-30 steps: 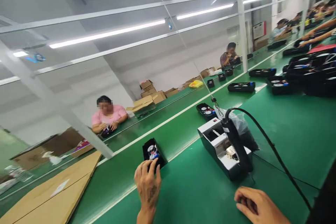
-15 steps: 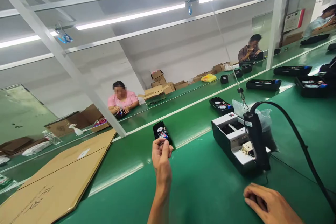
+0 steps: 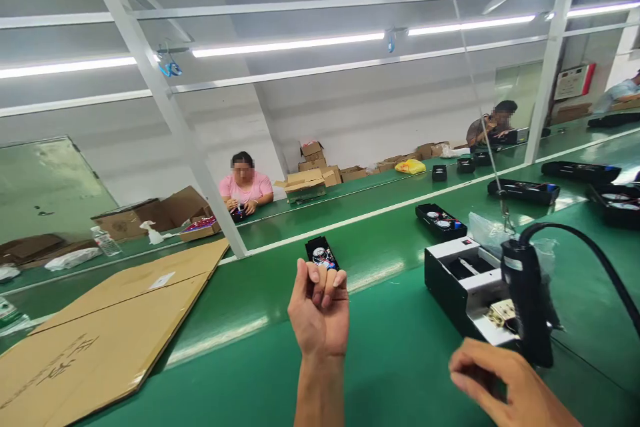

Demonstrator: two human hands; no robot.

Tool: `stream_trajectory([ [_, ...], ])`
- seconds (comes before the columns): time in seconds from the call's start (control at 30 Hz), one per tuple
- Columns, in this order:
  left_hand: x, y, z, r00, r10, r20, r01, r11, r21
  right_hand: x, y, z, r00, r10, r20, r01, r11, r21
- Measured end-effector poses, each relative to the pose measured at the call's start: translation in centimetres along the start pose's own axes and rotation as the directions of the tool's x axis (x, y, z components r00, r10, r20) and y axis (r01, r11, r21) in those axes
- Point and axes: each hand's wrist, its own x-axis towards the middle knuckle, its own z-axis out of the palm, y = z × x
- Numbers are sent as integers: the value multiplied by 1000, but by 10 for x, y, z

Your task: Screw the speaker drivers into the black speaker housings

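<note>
My left hand (image 3: 320,320) is raised palm up with its fingers loosely curled; the bare palm shows nothing in it. Just beyond its fingertips lies a small black housing (image 3: 316,245) with a round white part and red and blue wires inside, its near end hidden by the fingers. Whether they touch it I cannot tell. At the lower right my right hand (image 3: 510,377) is half curled, a gap between thumb and forefinger, nothing visible in it. Near it, a black electric screwdriver (image 3: 527,300) hangs from a cable before a black-and-white screw feeder (image 3: 447,290).
A large flat cardboard sheet (image 3: 115,320) covers the left side of the green bench (image 3: 390,360). More open black housings (image 3: 440,220) lie to the right. A clear plastic bag (image 3: 483,227) sits behind the feeder. Across the line, a co-worker in pink (image 3: 245,187) handles a dark part.
My left hand has turned from a pinched, knuckles-up pose to palm up. The view has shifted, so the feeder and screwdriver appear farther right. My right hand is closer to the feeder.
</note>
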Motion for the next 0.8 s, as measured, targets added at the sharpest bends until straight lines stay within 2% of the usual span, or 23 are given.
stream_trajectory([
  [0.1, 0, 4, -4, 1000, -7, 9, 7, 1000, -8, 41, -67, -8, 978, -209, -13, 209, 973, 100],
  [0.17, -1, 6, -8, 1000, -8, 20, 8, 1000, 10, 67, -103, -8, 949, -309, -69, 316, 934, 166],
  [0.23, -2, 6, -13, 999, 10, 35, -12, 998, 65, 90, -129, -3, 916, -388, -105, 402, 892, 209],
  [0.3, -2, 5, -16, 996, 71, 54, -78, 985, 155, 107, -144, 4, 897, -426, -115, 441, 856, 268],
  [0.4, -2, 1, -19, 974, 208, 90, -226, 932, 283, 119, -152, 16, 883, -435, -174, 469, 820, 328],
  [0.47, -2, -3, -20, 960, 259, 109, -281, 900, 333, 122, -151, 23, 861, -446, -245, 505, 806, 308],
  [0.6, -1, -11, -23, 955, 265, 134, -297, 858, 419, 120, -143, 30, 817, -488, -306, 563, 789, 245],
  [0.8, 1, -19, -27, 944, 281, 174, -330, 756, 566, 122, -134, 28, 839, -463, -286, 530, 815, 235],
])
